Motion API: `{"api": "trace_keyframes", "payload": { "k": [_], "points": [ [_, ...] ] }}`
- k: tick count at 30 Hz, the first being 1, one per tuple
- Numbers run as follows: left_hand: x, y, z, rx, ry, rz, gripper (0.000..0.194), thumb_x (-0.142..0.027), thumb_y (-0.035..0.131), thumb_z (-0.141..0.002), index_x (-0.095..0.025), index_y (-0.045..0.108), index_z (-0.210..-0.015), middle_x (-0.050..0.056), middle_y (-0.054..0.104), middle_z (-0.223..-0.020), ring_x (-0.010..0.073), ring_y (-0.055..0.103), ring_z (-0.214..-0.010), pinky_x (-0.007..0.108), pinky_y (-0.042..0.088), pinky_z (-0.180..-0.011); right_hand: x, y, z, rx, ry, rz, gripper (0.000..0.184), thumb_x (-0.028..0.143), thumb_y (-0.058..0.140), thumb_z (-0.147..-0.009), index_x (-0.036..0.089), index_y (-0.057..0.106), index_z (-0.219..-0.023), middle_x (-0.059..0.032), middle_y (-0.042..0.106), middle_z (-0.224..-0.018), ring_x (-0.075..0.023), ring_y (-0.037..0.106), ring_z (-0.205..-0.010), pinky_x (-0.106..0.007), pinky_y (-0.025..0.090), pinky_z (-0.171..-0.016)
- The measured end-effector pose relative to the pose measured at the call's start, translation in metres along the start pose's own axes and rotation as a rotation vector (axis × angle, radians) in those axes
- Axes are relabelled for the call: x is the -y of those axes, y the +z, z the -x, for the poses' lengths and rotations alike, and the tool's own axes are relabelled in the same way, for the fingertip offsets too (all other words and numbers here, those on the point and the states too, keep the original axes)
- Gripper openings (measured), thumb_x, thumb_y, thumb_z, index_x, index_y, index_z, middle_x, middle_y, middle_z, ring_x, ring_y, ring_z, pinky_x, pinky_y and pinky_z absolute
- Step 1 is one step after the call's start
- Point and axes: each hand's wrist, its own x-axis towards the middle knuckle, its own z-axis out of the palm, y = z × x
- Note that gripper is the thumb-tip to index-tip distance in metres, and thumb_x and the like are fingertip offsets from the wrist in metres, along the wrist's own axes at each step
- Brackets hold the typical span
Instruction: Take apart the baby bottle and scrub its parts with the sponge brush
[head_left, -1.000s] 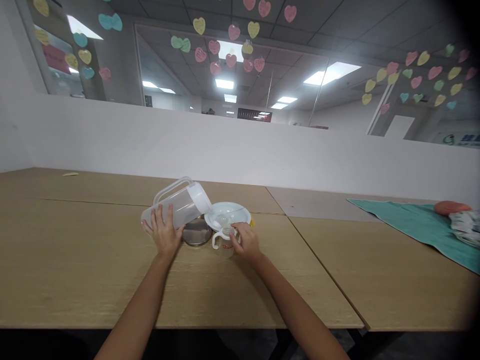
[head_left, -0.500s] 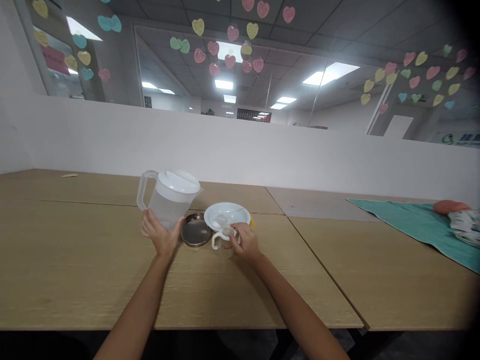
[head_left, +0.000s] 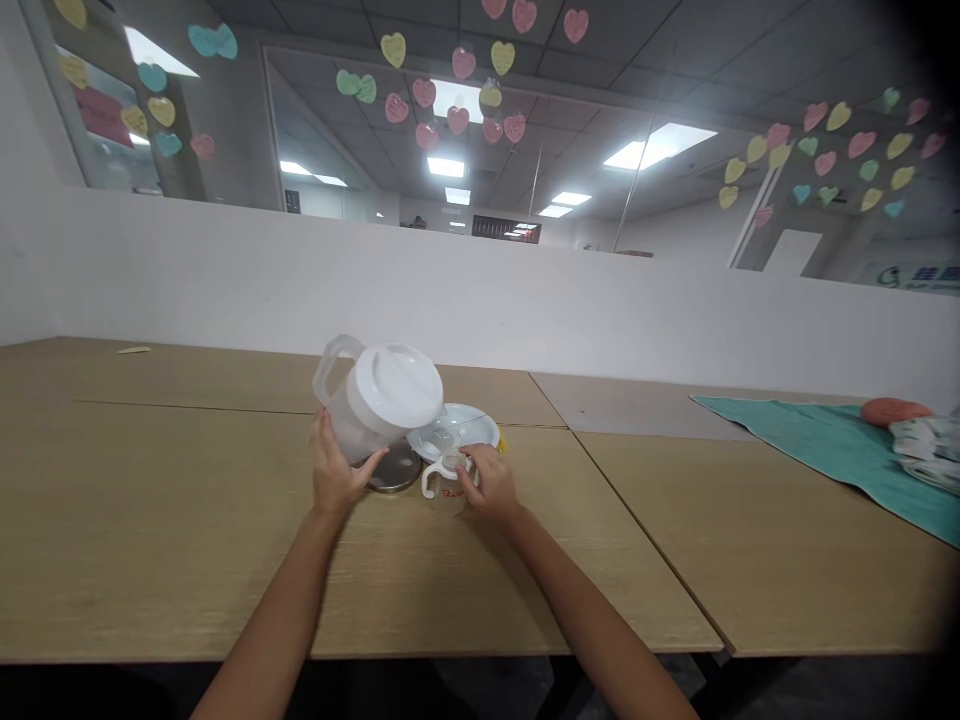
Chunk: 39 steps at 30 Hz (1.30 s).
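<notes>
A translucent pitcher [head_left: 354, 425] with a white lid [head_left: 400, 388] is held off the table, tilted to the right, in my left hand [head_left: 336, 475]. My left fingers wrap its lower body; its handle points up and left. Under the pitcher, partly hidden, lies a round metal tray [head_left: 397, 468]. My right hand [head_left: 489, 482] grips the right side of a small clear cup [head_left: 448, 492] with white handles and red markings. The cup stands upright on the table. Behind it sits a white bowl [head_left: 480, 428] with a clear object inside, too small to name.
The wooden table [head_left: 187, 520] has seams between its panels. On its right lies a green cloth [head_left: 810, 440] with an orange item [head_left: 894, 411] and a patterned white cloth [head_left: 926, 450]. A white wall [head_left: 225, 280] rises behind the table.
The pitcher first swung more upright and to the left, then tipped back to the right, its lid now turned toward me. My right hand and the cup have stayed in place.
</notes>
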Motion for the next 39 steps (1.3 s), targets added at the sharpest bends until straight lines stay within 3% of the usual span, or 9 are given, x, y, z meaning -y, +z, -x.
{"api": "trace_keyframes", "payload": {
  "k": [4,10,21,30,35,39],
  "points": [
    [0.0019,0.0011,-0.0002,0.037,0.09,-0.077,0.104,-0.053,0.071,-0.063,-0.009,0.017,-0.141,0.026,0.026,-0.143,0.0372,0.024,-0.134,0.053,0.02,-0.108,0.0014,-0.0003,-0.0008,0.017,0.01,0.003,0.026,0.03,0.046,-0.086,0.014,0.058,-0.102,-0.0091,0.063,-0.094,-0.0181,0.056,-0.091,-0.031,0.044,-0.082],
    [0.0059,-0.001,0.002,0.14,0.039,-0.05,0.106,-0.058,0.069,-0.061,-0.009,0.018,-0.14,0.024,0.028,-0.143,0.038,0.027,-0.133,0.051,0.024,-0.108,0.0012,-0.0008,-0.0011,0.014,-0.002,0.0,0.025,0.029,0.046,-0.086,0.014,0.057,-0.103,-0.0093,0.063,-0.096,-0.0186,0.055,-0.091,-0.031,0.044,-0.082],
    [0.0073,-0.0033,0.0032,0.089,0.116,-0.118,0.103,-0.056,0.068,-0.063,-0.009,0.018,-0.14,0.023,0.029,-0.142,0.0367,0.028,-0.132,0.049,0.023,-0.108,0.0004,-0.0015,-0.0008,0.01,-0.007,0.006,0.025,0.029,0.047,-0.086,0.014,0.057,-0.103,-0.009,0.063,-0.095,-0.0186,0.055,-0.09,-0.031,0.044,-0.081],
    [0.008,-0.0032,0.0027,0.16,0.098,-0.102,0.101,-0.06,0.067,-0.06,-0.009,0.026,-0.137,0.023,0.032,-0.14,0.0372,0.028,-0.131,0.05,0.021,-0.108,0.0015,-0.0017,-0.0008,0.015,-0.003,0.022,0.026,0.03,0.046,-0.086,0.014,0.058,-0.102,-0.009,0.063,-0.094,-0.0181,0.056,-0.089,-0.03,0.044,-0.08],
    [0.0022,-0.0056,0.0015,0.103,-0.048,-0.099,0.101,-0.06,0.066,-0.063,-0.008,0.023,-0.139,0.023,0.03,-0.141,0.0371,0.027,-0.132,0.05,0.021,-0.108,0.0018,-0.002,-0.0009,0.026,0.008,0.024,0.027,0.031,0.045,-0.086,0.014,0.058,-0.103,-0.0095,0.063,-0.093,-0.0185,0.056,-0.09,-0.03,0.044,-0.08],
    [0.0019,-0.0061,0.0013,-0.012,-0.186,-0.119,0.102,-0.058,0.064,-0.067,-0.006,0.017,-0.141,0.024,0.026,-0.142,0.0364,0.025,-0.132,0.049,0.022,-0.108,0.0009,-0.0011,0.0001,0.024,0.013,0.014,0.027,0.031,0.045,-0.086,0.014,0.058,-0.104,-0.0096,0.062,-0.096,-0.0185,0.056,-0.091,-0.031,0.044,-0.081]
  ]
}}
